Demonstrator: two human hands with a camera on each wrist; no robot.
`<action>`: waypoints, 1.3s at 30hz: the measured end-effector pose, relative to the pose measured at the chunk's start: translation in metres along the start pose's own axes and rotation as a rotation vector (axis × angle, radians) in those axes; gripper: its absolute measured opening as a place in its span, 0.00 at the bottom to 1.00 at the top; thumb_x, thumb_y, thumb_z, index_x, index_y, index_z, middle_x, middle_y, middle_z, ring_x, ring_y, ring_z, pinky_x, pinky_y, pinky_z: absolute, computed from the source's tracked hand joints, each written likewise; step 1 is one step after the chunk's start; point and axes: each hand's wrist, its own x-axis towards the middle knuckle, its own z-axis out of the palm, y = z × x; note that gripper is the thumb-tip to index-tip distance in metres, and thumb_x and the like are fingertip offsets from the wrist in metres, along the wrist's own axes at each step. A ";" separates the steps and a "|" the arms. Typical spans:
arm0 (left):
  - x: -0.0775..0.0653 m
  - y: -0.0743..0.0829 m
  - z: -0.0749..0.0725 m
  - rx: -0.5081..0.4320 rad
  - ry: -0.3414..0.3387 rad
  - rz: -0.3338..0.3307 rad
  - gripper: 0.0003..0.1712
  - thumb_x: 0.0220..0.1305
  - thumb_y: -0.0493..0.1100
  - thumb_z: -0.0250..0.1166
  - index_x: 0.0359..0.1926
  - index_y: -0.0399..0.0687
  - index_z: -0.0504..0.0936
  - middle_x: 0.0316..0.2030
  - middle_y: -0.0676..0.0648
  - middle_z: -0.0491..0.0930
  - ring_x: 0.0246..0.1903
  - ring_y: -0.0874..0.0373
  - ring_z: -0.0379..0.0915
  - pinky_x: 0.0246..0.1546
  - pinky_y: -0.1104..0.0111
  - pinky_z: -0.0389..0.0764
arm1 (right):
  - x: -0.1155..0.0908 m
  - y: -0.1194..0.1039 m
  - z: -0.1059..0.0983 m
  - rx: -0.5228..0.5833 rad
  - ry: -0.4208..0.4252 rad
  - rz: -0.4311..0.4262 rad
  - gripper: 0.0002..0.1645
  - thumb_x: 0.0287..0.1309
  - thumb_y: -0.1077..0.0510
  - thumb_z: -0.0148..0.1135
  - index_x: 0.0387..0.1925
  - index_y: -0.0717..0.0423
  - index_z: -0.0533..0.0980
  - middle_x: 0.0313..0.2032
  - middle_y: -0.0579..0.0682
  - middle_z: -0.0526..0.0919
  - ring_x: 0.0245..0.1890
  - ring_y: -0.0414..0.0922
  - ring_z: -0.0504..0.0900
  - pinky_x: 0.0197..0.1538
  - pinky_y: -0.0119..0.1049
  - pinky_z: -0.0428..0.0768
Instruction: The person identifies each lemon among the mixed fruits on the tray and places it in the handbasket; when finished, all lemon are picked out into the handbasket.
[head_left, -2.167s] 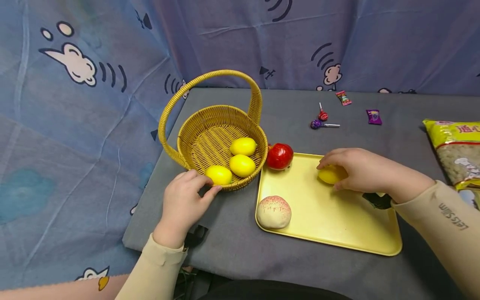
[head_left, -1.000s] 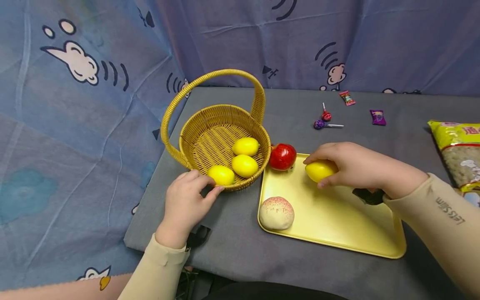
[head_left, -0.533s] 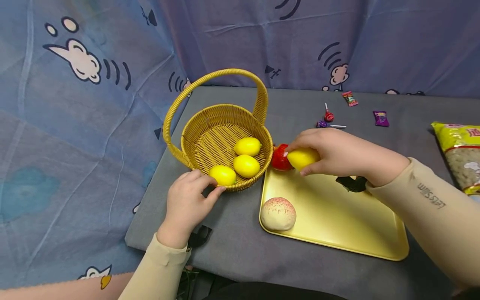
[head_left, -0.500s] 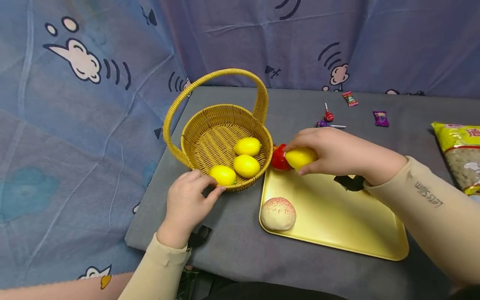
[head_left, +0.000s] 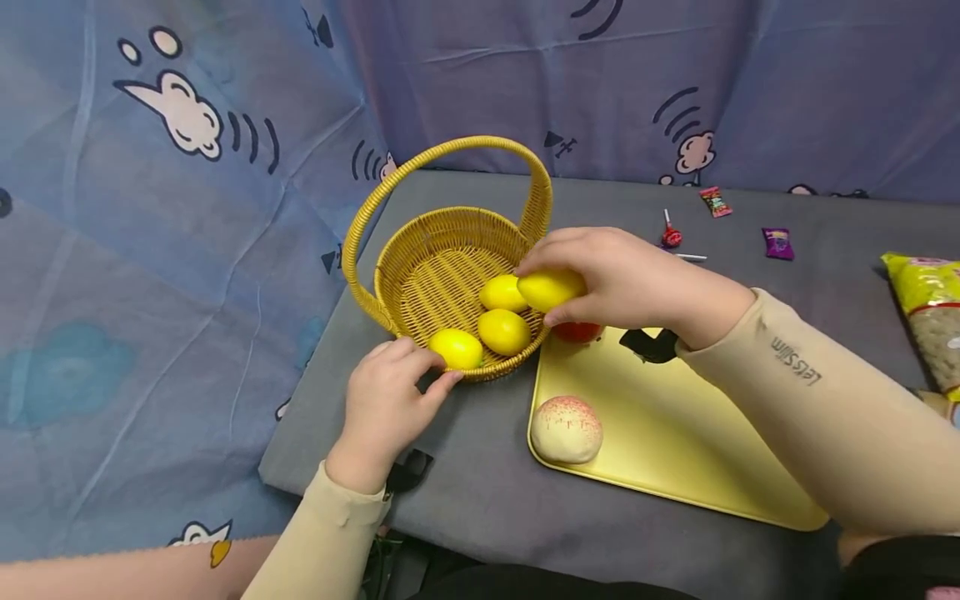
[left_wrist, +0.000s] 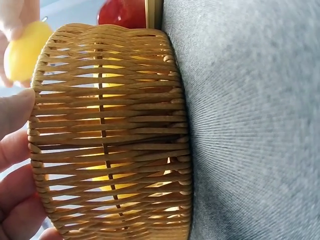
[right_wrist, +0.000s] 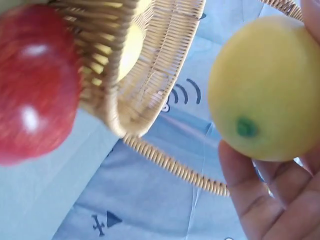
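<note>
My left hand point(head_left: 393, 408) pinches the near rim of a yellow wicker basket point(head_left: 427, 287) with a tall handle. Three lemons lie in the basket, among them a front lemon point(head_left: 455, 349) close to my left fingers. In my right hand point(head_left: 630, 279) is another lemon point(head_left: 551, 290), held above the basket's right rim. The right wrist view shows this lemon point(right_wrist: 265, 90) with its green stem end, gripped by thumb and fingers. Below the right hand sits a red pomegranate point(head_left: 577, 332), mostly hidden in the head view, beside the basket wall.
A yellow tray point(head_left: 675, 442) lies right of the basket, with a peach point(head_left: 566, 430) on its near left corner. Behind are a red lollipop point(head_left: 672, 237), a partly hidden second lollipop, and wrapped candies point(head_left: 777, 243). A yellow bag point(head_left: 933, 325) stands at the right edge.
My right hand has lifted the lemon off the tray and carried it left, past the pomegranate, to the basket's right rim. The left hand stays on the rim; the view has shifted slightly.
</note>
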 end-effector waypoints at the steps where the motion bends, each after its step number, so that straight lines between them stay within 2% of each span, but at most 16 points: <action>1: 0.000 0.000 0.000 0.002 0.000 -0.001 0.14 0.57 0.57 0.77 0.32 0.54 0.87 0.28 0.53 0.77 0.26 0.57 0.70 0.28 0.64 0.74 | 0.003 -0.001 0.000 0.010 0.003 -0.002 0.30 0.49 0.55 0.81 0.56 0.50 0.82 0.56 0.44 0.82 0.59 0.46 0.78 0.63 0.48 0.74; 7: 0.002 0.001 -0.001 0.001 -0.008 -0.001 0.13 0.57 0.56 0.77 0.32 0.54 0.88 0.28 0.54 0.78 0.26 0.56 0.71 0.29 0.64 0.74 | 0.028 -0.003 0.007 0.103 -0.016 0.023 0.31 0.50 0.54 0.80 0.58 0.47 0.81 0.58 0.43 0.81 0.61 0.42 0.76 0.64 0.44 0.72; 13: 0.001 0.000 -0.002 0.010 -0.009 0.001 0.13 0.57 0.56 0.77 0.32 0.53 0.88 0.28 0.54 0.78 0.25 0.56 0.71 0.28 0.64 0.74 | 0.060 -0.003 0.024 0.166 -0.072 0.077 0.32 0.51 0.52 0.80 0.60 0.44 0.80 0.59 0.41 0.80 0.56 0.39 0.76 0.60 0.38 0.74; 20: 0.000 -0.001 0.000 0.008 -0.002 0.005 0.14 0.57 0.56 0.77 0.33 0.53 0.88 0.28 0.54 0.77 0.26 0.56 0.70 0.29 0.64 0.75 | 0.095 -0.010 0.043 0.096 -0.201 0.133 0.33 0.53 0.50 0.79 0.61 0.44 0.79 0.59 0.41 0.80 0.57 0.41 0.75 0.62 0.39 0.71; 25: 0.000 -0.002 0.001 0.004 0.006 0.008 0.15 0.57 0.57 0.77 0.33 0.53 0.87 0.28 0.54 0.76 0.26 0.56 0.70 0.29 0.64 0.75 | 0.112 -0.010 0.055 0.045 -0.292 0.162 0.32 0.53 0.51 0.78 0.60 0.45 0.80 0.58 0.42 0.81 0.55 0.42 0.76 0.61 0.39 0.71; 30: 0.000 -0.002 0.001 0.001 0.012 0.012 0.14 0.55 0.56 0.78 0.32 0.53 0.88 0.27 0.54 0.76 0.25 0.55 0.70 0.29 0.63 0.75 | 0.123 -0.009 0.065 -0.004 -0.379 0.171 0.31 0.55 0.54 0.76 0.61 0.47 0.79 0.58 0.45 0.80 0.54 0.43 0.75 0.62 0.39 0.70; 39: 0.000 -0.002 0.001 -0.008 0.014 0.013 0.13 0.54 0.54 0.79 0.32 0.53 0.88 0.27 0.54 0.76 0.25 0.57 0.69 0.28 0.64 0.74 | 0.131 -0.007 0.078 -0.012 -0.453 0.217 0.30 0.58 0.54 0.74 0.62 0.46 0.78 0.59 0.46 0.79 0.55 0.45 0.74 0.63 0.42 0.70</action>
